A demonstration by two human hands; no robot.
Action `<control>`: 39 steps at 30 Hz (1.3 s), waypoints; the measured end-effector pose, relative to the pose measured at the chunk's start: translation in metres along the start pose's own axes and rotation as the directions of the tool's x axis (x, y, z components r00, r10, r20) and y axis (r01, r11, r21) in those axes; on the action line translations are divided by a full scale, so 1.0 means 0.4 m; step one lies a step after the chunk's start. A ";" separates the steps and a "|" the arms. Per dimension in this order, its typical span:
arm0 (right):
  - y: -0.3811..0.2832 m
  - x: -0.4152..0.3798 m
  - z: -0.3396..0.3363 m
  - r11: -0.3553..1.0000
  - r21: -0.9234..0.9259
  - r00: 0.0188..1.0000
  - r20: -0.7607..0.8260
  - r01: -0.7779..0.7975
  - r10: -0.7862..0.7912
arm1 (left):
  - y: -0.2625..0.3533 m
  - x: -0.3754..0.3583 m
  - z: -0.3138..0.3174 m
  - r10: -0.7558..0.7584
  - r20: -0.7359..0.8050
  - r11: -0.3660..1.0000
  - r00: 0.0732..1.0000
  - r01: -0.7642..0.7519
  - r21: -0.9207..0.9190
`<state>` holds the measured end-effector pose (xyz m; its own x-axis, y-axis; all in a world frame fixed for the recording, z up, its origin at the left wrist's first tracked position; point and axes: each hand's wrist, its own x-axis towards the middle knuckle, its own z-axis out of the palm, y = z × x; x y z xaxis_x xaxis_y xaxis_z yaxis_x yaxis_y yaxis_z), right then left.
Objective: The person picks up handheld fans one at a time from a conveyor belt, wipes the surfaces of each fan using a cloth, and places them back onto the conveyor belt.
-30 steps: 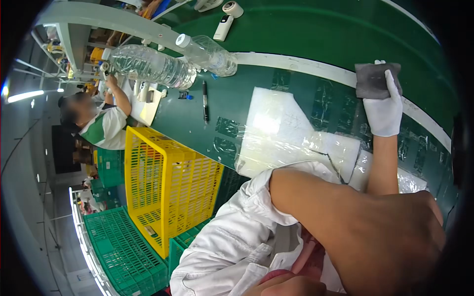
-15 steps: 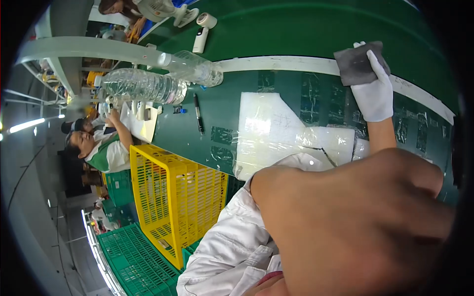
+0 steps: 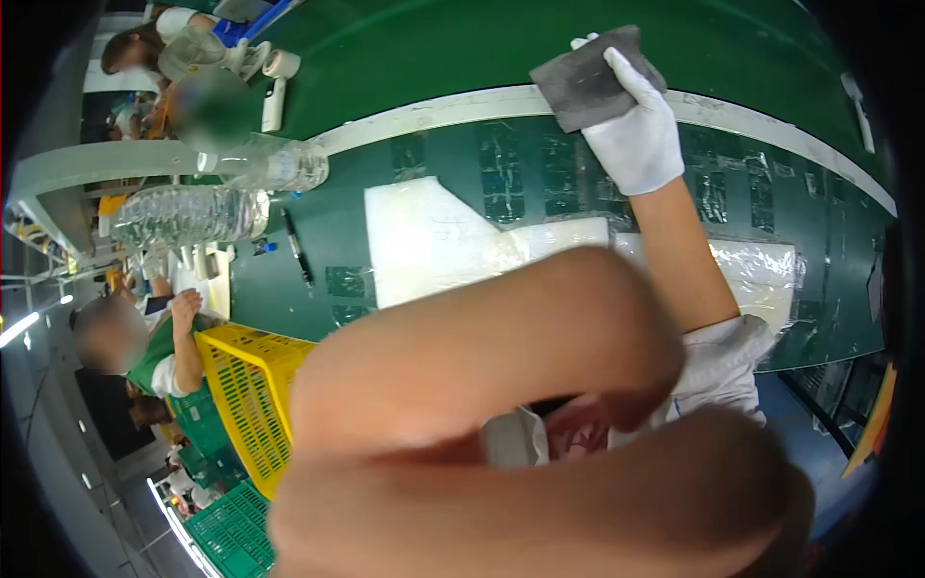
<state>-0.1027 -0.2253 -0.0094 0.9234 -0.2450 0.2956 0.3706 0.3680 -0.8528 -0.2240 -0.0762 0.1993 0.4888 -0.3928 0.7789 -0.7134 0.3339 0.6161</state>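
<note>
My right hand (image 3: 631, 144), in a white glove, grips a dark grey, flat square pad (image 3: 593, 82). Its thumb lies across the front, with fingers behind. The pad is over the white rail (image 3: 434, 111) along the green table (image 3: 366, 154). Very close to the camera, my bare left hand (image 3: 482, 385) fills the lower middle. Its bent fingers stand apart, with a gap between them and nothing seen inside; the fingertips are partly hidden. White foam sheets (image 3: 424, 231) lie under clear film beyond my left hand, partly covered by it.
A black pen (image 3: 297, 249) and plastic water bottles (image 3: 193, 214) are at the left. A white handheld fan (image 3: 277, 91) lies behind them. Yellow (image 3: 246, 405) and green crates (image 3: 231, 530) stand beside the table. Another person (image 3: 159, 352) is at the far left, hands raised.
The view has swung, so the table and gloved hand appear farther left. My left hand has turned, now showing a gap between its fingers. The right hand keeps its grip on the pad.
</note>
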 end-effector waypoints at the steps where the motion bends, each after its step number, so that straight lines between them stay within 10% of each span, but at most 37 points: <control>1: 0.009 -0.008 -0.003 0.795 -0.531 0.956 0.157 0.294 -0.248 | 0.005 0.000 -0.011 0.019 -0.010 0.999 1.000 -0.018 0.047; 4: -0.001 -0.012 -0.014 0.673 -0.650 0.935 0.209 0.352 -0.287 | 0.025 0.006 -0.042 0.104 -0.067 0.975 0.992 -0.088 0.204; 8: 0.022 -0.005 -0.024 0.858 -0.471 0.978 0.126 0.205 -0.165 | 0.057 0.005 -0.056 0.292 -0.240 0.887 0.926 -0.169 0.430; 9: 0.007 0.001 -0.014 0.998 -0.062 1.000 0.018 0.009 -0.008 | 0.069 0.002 -0.057 0.349 -0.289 0.857 0.891 -0.179 0.483; 11: -0.020 0.015 0.009 0.604 0.730 0.922 0.091 -0.318 0.376 | 0.093 0.002 -0.057 0.460 -0.397 0.810 0.794 -0.193 0.553; 14: -0.015 0.018 0.005 0.637 0.690 0.921 0.116 -0.344 0.372 | 0.139 -0.016 -0.059 0.543 -0.512 0.816 0.665 -0.275 0.508; 17: -0.009 0.016 -0.003 0.621 0.697 0.922 0.161 -0.358 0.351 | 0.132 -0.019 -0.040 0.794 -0.527 0.602 0.304 -0.520 0.606; 22: -0.016 0.012 0.004 0.631 0.688 0.913 0.116 -0.358 0.390 | 0.152 -0.042 -0.027 0.852 -0.517 0.440 0.078 -0.642 0.628; 39: 0.017 0.010 -0.002 0.834 0.442 0.937 0.045 -0.330 0.347 | 0.153 -0.049 -0.006 0.779 -0.627 0.478 0.001 -0.647 0.594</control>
<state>-0.0966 -0.2245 -0.0143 0.9981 -0.0617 0.0003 0.0487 0.7845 -0.6182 -0.2761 -0.0460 0.2220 -0.2407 0.7971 0.5539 -0.9556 -0.0948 -0.2789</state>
